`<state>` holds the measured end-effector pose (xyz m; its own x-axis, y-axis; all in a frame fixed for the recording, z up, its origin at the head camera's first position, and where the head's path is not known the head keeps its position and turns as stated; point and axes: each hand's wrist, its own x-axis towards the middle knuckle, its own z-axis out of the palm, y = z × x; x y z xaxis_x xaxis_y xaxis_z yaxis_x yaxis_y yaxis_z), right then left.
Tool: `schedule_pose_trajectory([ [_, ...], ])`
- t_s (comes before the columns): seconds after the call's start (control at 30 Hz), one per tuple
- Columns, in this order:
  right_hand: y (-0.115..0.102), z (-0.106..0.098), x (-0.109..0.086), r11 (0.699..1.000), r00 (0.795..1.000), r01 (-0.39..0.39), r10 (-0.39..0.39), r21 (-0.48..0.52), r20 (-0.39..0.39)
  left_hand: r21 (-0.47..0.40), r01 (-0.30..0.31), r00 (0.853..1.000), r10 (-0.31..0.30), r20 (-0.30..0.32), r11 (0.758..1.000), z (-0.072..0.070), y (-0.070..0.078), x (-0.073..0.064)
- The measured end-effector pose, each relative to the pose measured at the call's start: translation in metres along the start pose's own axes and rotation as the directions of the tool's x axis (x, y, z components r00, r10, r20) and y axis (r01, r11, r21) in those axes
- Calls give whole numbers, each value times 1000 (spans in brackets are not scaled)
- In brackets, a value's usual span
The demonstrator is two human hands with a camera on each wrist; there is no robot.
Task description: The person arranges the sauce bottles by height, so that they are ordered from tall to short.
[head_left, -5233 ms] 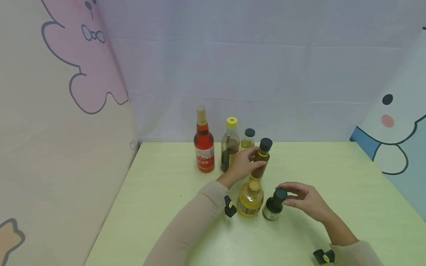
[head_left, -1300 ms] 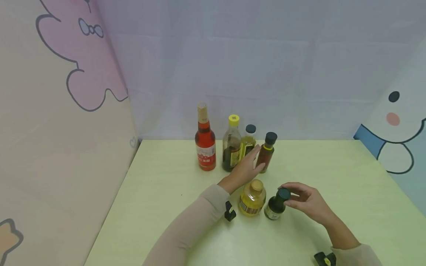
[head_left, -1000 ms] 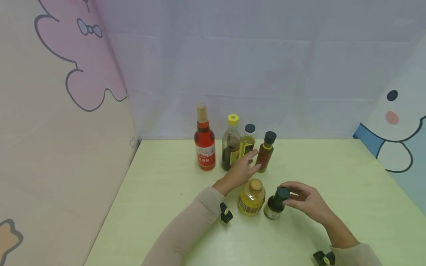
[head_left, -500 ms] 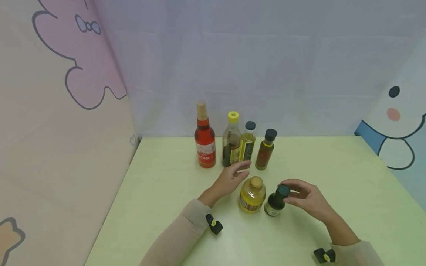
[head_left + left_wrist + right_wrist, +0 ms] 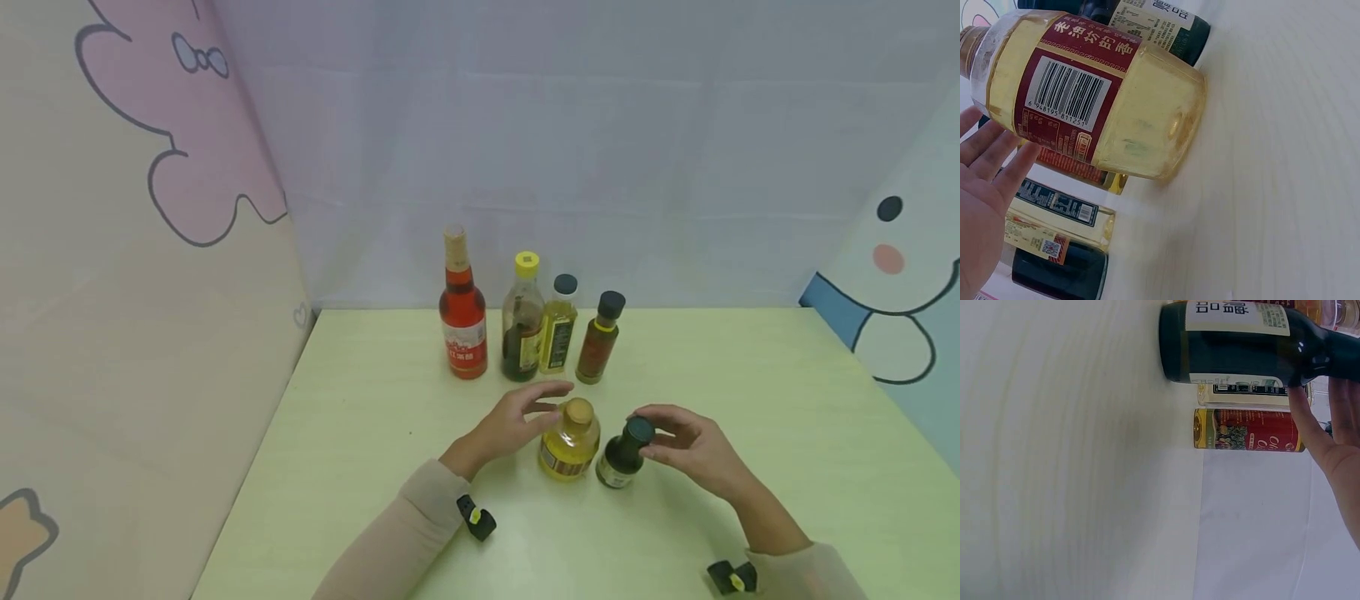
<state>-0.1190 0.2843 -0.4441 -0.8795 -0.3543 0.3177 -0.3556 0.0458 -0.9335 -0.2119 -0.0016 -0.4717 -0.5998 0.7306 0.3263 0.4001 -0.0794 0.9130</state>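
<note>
While right hand holds dark bottle, axis stands upright, cap up.

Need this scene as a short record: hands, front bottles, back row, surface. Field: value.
left_hand: left hand, fingers beside round oil bottle; contact unclear
right_hand: right hand, holds small dark bottle near its cap
front: round oil bottle left of small dark bottle
back_row, left to right: red bottle; yellow-capped bottle; slim oil bottle; brown bottle
surface: pale table
</note>
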Motion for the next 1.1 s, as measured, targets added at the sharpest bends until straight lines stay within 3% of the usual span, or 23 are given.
schedule_pose_trajectory([
  [0.2,1,0,-1,1000,1000,-3,3,7,-4,41,-17,999,16,33,999,3,1,-1],
  [0.4,0,1,-1,1000,1000,-12,12,-2,-10,114,21,999,-25,32,993,7,0,-5],
  [0.73,-1,2,-2,1000,1000,-19,19,-10,-20,194,104,995,-105,-6,976,15,1,-10],
  [1.1,2,2,-2,1000,1000,9,-9,7,-21,271,97,995,-85,-54,958,20,4,-11],
])
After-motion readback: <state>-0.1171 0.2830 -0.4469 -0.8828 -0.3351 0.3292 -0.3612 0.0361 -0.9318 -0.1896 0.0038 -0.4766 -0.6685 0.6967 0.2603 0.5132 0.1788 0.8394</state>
